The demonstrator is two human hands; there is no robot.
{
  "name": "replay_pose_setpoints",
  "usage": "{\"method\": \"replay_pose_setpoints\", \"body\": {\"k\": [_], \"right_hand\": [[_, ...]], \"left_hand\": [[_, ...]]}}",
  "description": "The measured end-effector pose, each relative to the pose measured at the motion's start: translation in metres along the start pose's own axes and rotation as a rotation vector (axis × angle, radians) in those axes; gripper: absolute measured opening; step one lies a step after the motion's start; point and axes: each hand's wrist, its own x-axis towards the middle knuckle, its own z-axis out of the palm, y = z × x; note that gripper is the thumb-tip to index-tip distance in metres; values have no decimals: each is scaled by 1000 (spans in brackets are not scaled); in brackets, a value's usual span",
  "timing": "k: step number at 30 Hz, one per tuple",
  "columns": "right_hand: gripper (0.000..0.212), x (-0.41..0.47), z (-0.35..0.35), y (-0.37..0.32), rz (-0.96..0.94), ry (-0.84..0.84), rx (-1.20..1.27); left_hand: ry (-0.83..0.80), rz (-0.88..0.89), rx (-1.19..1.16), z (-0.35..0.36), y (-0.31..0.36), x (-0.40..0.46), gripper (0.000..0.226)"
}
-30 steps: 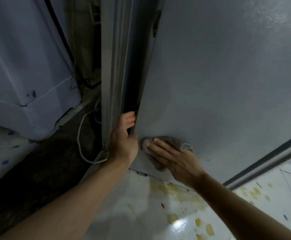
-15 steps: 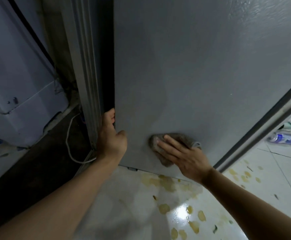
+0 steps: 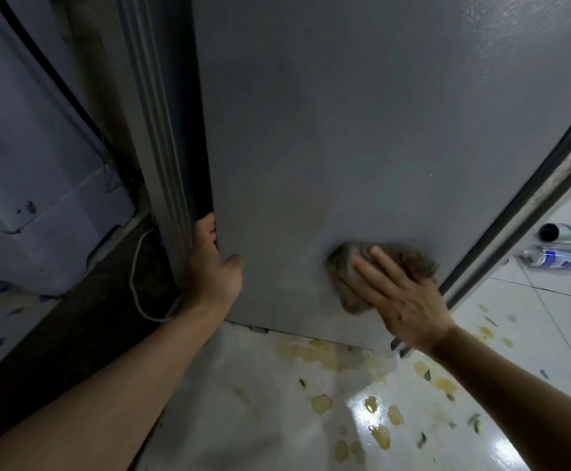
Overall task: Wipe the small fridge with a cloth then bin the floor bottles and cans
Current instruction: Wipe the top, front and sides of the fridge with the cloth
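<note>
Fingers [image 3: 384, 266] of the right hand [image 3: 403, 300] lie spread and flat, pressing a crumpled grey-brown cloth [image 3: 352, 263] against the low part of the small fridge [image 3: 345, 130]; the cloth bulges out past the fingertips above and to both sides, with its lower right part hidden under the palm. On the other side the left hand [image 3: 211, 266] grips the fridge's left edge, its fingers curled round into the dark gap behind and the thumb resting on the front face. That face is plain pale grey with a faint pebbled sheen near the top right, and a dingy grey strip [image 3: 522, 212] runs along its right edge. Beyond that edge, on the white tiled floor [image 3: 549, 317], lie a clear bottle [image 3: 557, 258] with a blue label and orange cap and, just behind it, a dark-ended can [image 3: 564, 232], both on their sides. Yellowish splotches [image 3: 325, 355] and dark flecks stain the glossy tiles below the fridge. To the left, a white cable [image 3: 138, 266] loops over a dark strip of floor beside a pale appliance [image 3: 39, 198].
</note>
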Motion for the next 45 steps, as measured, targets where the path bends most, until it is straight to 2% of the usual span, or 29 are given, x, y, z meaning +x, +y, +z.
{"method": "replay_pose_setpoints", "body": {"k": [2,3,5,7,11,14,16,19,21,24,27,29,33,39,41,45], "right_hand": [[111,-16,5,-5,-94,-119,-22],[113,-18,5,-4,-114,-134,-29],[97,-18,0,5,-112,-101,-19],[81,-13,-8,23,-25,-42,30],[78,-9,-21,58,176,70,42],[73,-15,-13,51,270,118,28],[66,-26,-2,29,272,79,7],[69,-40,4,3,203,-77,-25],[71,-45,1,7,149,-91,-13],[83,-42,-12,37,220,9,40],[67,-29,-20,55,436,175,56],[66,-26,-17,50,495,187,51],[76,-44,1,24,471,46,25],[63,-64,10,-16,442,-149,76],[61,-64,6,-17,447,-118,103],[61,-42,-2,15,411,76,117]], "left_hand": [[12,-5,1,3,1,-1,61],[16,-10,4,3,2,-1,61],[16,-12,9,5,4,-3,62],[13,-20,14,6,6,-4,65],[24,-8,14,9,6,-7,68],[41,5,29,13,4,-7,67],[58,7,43,14,4,-7,69],[78,2,69,14,4,-6,70],[72,-2,75,13,4,-4,69],[53,-6,69,12,4,-4,70],[67,-18,60,14,4,-6,71],[71,-22,52,16,5,-6,71],[80,-18,59,16,3,-9,74],[48,-26,110,16,2,-8,79],[44,-19,113,14,4,-9,78],[49,17,121,11,-2,-10,73]]}}
